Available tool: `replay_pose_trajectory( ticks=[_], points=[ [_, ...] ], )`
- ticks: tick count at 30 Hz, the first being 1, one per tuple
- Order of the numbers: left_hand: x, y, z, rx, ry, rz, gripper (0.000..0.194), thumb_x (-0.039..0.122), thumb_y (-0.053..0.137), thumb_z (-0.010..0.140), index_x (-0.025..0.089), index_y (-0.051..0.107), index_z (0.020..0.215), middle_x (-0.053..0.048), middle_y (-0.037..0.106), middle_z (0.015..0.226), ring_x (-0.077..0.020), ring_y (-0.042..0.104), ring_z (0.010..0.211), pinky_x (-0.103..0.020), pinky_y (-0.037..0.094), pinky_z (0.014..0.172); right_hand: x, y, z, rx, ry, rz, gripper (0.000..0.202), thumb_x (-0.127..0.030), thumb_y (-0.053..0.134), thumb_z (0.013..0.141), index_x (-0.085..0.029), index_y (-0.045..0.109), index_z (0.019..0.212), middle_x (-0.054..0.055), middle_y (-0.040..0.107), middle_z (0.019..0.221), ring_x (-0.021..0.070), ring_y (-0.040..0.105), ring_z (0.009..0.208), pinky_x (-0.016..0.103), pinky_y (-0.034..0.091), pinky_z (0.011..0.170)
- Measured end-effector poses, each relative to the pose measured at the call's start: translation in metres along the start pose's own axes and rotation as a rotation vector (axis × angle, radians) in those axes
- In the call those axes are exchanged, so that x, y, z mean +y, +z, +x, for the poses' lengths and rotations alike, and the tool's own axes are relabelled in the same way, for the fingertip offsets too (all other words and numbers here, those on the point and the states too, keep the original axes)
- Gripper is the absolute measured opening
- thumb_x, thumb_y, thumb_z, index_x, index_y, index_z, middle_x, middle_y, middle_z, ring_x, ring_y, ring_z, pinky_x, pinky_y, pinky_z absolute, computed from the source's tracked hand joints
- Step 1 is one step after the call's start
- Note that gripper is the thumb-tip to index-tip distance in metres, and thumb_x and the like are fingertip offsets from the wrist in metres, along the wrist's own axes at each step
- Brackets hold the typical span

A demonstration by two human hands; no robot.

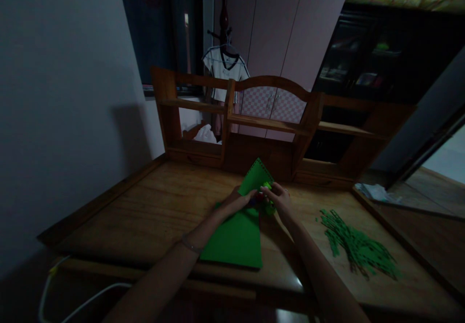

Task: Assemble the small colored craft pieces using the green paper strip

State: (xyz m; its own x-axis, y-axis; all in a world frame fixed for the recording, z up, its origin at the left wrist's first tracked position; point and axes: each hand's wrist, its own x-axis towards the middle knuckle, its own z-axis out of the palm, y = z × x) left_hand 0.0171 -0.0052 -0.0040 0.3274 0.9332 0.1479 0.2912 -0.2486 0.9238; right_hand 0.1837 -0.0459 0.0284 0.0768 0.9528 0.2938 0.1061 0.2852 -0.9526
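Observation:
My left hand [244, 200] is closed on a green sheet [255, 176], whose raised upper corner has rows of small holes along its edges. Against the right side of that sheet is a small lime-green tool [269, 209] with a dark red part, probably a paper punch. My right hand [279, 196] is closed round it, its fingers covering much of the tool. Below both hands, more green paper [236, 239] lies flat on the table near the front edge. Exactly where the tool meets the sheet is hidden by my fingers.
A pile of cut green strips with holes [358, 245] lies on the wooden table [145, 211] at the right. A wooden shelf unit [269, 122] stands along the back edge. A white cable [90, 296] hangs at the front left, and a wall borders the left side.

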Motion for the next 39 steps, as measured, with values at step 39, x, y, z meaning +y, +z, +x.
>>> replay_pose_trajectory(
  ticks=[39],
  points=[
    [0.029, -0.009, -0.015, -0.009, 0.183, 0.105, 0.041, 0.045, 0.041, 0.085, 0.015, 0.065, 0.101, -0.005, 0.068, 0.096, -0.0198, 0.060, 0.089, -0.028, 0.047, 0.078, 0.001, -0.002, 0.004, -0.008, -0.006, -0.028, 0.038, -0.052, 0.071, 0.063, -0.019, 0.061, 0.079, 0.002, 0.062, 0.073, 0.0152, 0.054, 0.064, 0.024, 0.039, 0.055]
  ],
)
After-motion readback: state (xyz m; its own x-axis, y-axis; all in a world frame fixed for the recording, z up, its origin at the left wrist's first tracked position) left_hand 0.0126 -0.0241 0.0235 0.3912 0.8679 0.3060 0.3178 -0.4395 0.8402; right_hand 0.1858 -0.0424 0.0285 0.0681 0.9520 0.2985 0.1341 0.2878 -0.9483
